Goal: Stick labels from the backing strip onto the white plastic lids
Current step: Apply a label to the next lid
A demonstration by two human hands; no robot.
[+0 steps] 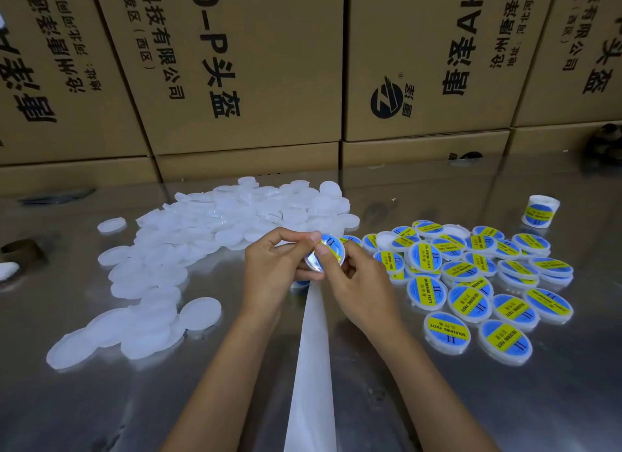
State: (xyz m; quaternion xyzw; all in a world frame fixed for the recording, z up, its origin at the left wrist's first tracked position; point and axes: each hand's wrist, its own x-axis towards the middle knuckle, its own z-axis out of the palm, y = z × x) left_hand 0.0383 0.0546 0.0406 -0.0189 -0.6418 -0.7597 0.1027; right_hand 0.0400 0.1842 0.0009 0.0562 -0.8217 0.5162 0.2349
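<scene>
Left hand: the left hand [272, 266] grips the held lid [325, 253] from the left, index finger curled over its top edge and the other fingers tucked under it.
Right hand: the right hand [356, 280] pinches the same lid from the right, with its thumb pressed flat on the label [331, 246].
Held lid: small, round and white, raised above the counter [437, 401] between both hands, its face tilted towards the camera.
Label: round, blue with a yellow band, lying on the lid's face; the thumb covers part of it, so whether it is fully stuck down is hard to tell.
Backing strip: a long white backing strip [314, 367] runs from under the hands towards the bottom edge, passing between the two forearms.
Unlabelled lids: a large loose heap of plain white lids [202, 246] spreads over the left half of the counter, many overlapping.
Labelled lids: a cluster of finished lids [471, 283] lies to the right of the hands, each showing a blue and yellow label, some stacked on others.
Label roll: a small label roll [540, 211] stands apart behind the finished cluster, at far right.
Counter: shiny metal, reflecting what stands behind it.
Background: tall cardboard boxes [235, 64] with black printed characters stand in a row along the far edge.
</scene>
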